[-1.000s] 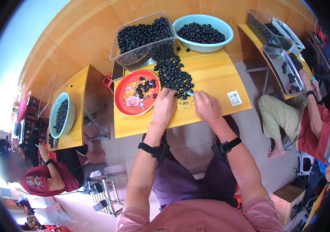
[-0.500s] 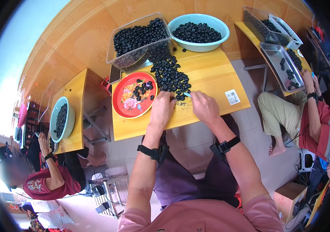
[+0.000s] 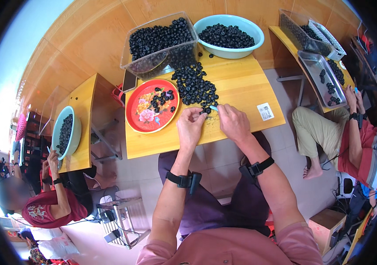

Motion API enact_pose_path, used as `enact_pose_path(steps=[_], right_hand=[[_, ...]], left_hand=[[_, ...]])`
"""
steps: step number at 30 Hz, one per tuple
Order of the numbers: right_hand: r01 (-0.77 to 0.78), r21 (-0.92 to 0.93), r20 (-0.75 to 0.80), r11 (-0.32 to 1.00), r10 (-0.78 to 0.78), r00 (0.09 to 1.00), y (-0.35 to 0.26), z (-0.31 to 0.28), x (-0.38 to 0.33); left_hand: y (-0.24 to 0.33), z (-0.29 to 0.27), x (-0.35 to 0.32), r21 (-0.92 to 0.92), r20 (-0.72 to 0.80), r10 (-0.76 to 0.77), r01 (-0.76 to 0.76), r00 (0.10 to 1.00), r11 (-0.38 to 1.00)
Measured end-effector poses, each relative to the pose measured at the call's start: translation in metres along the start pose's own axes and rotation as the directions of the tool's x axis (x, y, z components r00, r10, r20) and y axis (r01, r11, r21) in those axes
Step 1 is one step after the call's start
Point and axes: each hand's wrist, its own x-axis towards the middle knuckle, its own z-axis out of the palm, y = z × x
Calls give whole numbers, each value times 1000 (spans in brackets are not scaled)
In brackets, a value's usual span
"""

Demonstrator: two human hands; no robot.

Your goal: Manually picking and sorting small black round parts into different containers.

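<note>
My left hand (image 3: 189, 126) is at the near edge of the pile, thumb and fingertips pinched on a small black ring-shaped part (image 3: 203, 111). My right hand (image 3: 234, 123) is closed round a slim light-blue tool (image 3: 214, 108); its tip points left toward the pile, and its working end is too small to make out. Just beyond both hands spreads a loose pile of black ring-shaped parts (image 3: 193, 85) on the yellow wooden table (image 3: 241, 84). To the left lies a round red floral tray (image 3: 137, 98) with several such parts on it.
At the table's back stand a clear plastic bin (image 3: 148, 66) and a light-blue basin (image 3: 230, 54), both full of black parts. A phone-like dark slab (image 3: 130, 81) lies by the tray, a white label (image 3: 265, 111) at right. Two people work at side tables.
My left hand has rolled so its thumb and fingertips show, and its forearm has shifted right. My right hand has barely moved. The person at left has raised a hand.
</note>
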Motion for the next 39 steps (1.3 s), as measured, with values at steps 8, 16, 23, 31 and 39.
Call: enact_pose_path(steps=[8, 16, 23, 31, 39], right_hand=[[77, 29, -26, 997, -76, 997, -2, -5, -1], [123, 45, -38, 991, -121, 992, -2, -7, 0], [128, 43, -30, 991, -127, 991, -2, -7, 1], [113, 78, -9, 991, -112, 994, -3, -7, 2], [43, 19, 5, 999, -43, 999, 0, -4, 1]], left_hand=[[10, 2, 0, -3, 7, 35, -35, 999, 999], [9, 2, 0, -36, 28, 32, -31, 999, 999], [4, 3, 2, -63, 36, 25, -23, 999, 998], [-1, 1, 3, -163, 45, 19, -12, 999, 987], [-5, -6, 1, -286, 37, -3, 13, 999, 958]])
